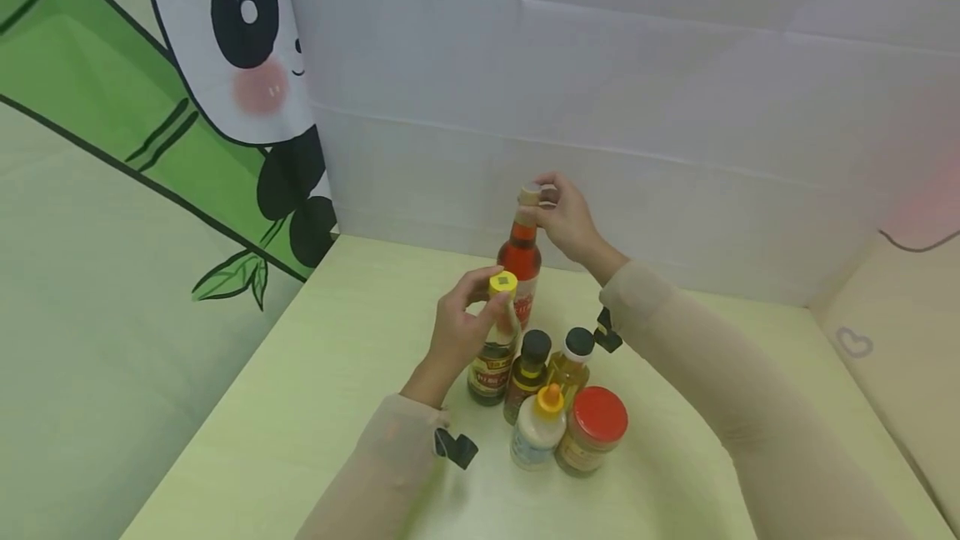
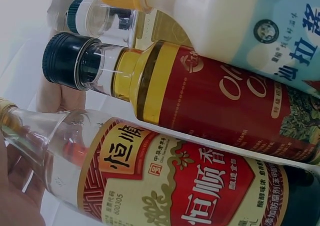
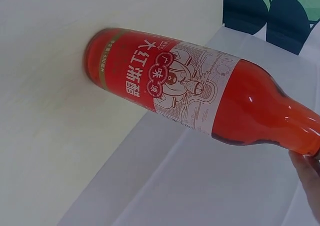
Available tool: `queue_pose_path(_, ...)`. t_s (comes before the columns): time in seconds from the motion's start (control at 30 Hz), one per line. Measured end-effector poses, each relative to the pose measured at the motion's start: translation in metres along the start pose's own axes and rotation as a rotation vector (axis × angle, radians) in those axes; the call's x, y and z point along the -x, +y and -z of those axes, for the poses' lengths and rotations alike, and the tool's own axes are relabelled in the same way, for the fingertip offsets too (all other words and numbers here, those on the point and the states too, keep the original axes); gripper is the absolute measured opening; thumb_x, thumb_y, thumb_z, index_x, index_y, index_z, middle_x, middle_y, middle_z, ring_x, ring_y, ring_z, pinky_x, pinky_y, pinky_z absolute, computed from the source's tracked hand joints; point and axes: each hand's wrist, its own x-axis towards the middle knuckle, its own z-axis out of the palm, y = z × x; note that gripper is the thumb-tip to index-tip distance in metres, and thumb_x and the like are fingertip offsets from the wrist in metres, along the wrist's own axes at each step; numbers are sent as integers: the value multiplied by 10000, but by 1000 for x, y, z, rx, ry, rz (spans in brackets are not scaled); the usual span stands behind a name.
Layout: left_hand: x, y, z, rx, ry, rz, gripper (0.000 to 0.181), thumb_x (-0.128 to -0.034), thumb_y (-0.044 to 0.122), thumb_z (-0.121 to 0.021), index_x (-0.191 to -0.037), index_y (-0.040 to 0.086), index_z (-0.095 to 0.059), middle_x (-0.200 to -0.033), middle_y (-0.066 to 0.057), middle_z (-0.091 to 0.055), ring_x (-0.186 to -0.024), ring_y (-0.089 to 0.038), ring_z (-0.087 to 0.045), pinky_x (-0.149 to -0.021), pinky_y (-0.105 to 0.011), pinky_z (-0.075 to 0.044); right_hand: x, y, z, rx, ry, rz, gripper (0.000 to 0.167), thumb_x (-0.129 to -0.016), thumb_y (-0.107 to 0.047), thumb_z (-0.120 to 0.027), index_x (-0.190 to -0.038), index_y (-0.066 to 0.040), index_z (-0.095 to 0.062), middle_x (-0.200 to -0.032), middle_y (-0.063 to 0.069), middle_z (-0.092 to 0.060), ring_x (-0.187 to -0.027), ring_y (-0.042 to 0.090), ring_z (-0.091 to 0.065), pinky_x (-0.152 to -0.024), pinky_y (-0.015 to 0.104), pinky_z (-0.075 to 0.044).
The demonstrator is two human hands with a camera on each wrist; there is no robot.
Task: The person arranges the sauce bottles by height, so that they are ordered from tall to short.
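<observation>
My right hand [image 1: 572, 222] pinches the top of a tall red vinegar bottle [image 1: 519, 258] by its neck and pale cap. In the right wrist view, that red vinegar bottle [image 3: 185, 89] has a red and white label. My left hand [image 1: 459, 330] has thumb and fingers around the yellow-capped top of a dark vinegar bottle [image 1: 491, 375]. The left wrist view brings this dark vinegar bottle [image 2: 165, 181] close, beside an olive oil bottle [image 2: 200, 86] with a black cap. Both bottles stand at the back of a tight group, the red one behind the dark one.
Close in front stand a bottle of yellow oil [image 1: 568, 369], a white salad dressing bottle [image 1: 534, 436] with an orange tip, and a red-lidded jar [image 1: 588, 440]. They sit on a pale yellow table [image 1: 315, 407]. A white cloth wall [image 1: 600, 107] rises behind.
</observation>
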Motion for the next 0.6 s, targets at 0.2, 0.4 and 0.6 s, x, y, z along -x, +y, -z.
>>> queue_pose_path(0.2, 1, -1, -2, -17, 4, -6, 364, -943, 230, -624, -1225, 3, -594, -1042, -145, -675, -868, -292, -668, -791, -428, -544, -8, 2, -2, 20, 10, -3, 483, -905, 1, -675, -1313, 50, -421, -1246, 243, -574, -1133, 370, -574, -948, 422, -481)
queue_pose_path(0.4, 1, -4, -5, -33, 23, -45, 479, -968, 415, -578, -1201, -3, -593, -972, -119, -679, -831, -255, -671, -770, -398, -549, -15, 2, -1, 14, -6, -8, 485, -906, 10, -668, -1319, 40, -415, -1258, 245, -564, -1124, 373, -575, -940, 415, -485)
queue_pose_path(0.6, 0, -3, -2, -35, 14, -46, 456, -968, 390, -582, -1201, -2, -598, -1018, -141, -675, -843, -279, -668, -771, -418, -551, -21, 3, -1, 47, -35, -7, 472, -909, -6, -672, -1307, 13, -419, -1239, 230, -561, -1125, 362, -572, -922, 407, -498)
